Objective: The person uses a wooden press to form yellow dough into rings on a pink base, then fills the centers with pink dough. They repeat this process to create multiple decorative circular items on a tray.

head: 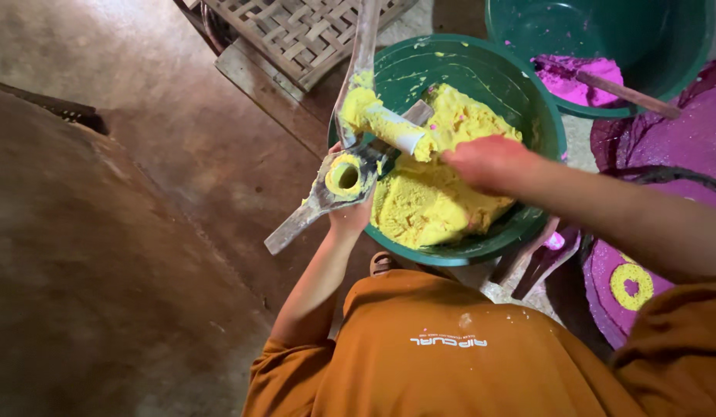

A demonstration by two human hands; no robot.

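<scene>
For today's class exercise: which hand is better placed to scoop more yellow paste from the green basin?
Right. The right hand already rests on the yellow paste in the green basin, while the left hand grips the paste-coated tool.

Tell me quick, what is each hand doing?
Left hand: closed around a metal tool smeared with yellow dough.
Right hand: resting on the yellow dough in the green bowl; grip cannot be told.

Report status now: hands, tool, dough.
Left hand grips metal press, tube packed yellow. Right hand on yellow dough in green basin. Nothing blocking.
</scene>
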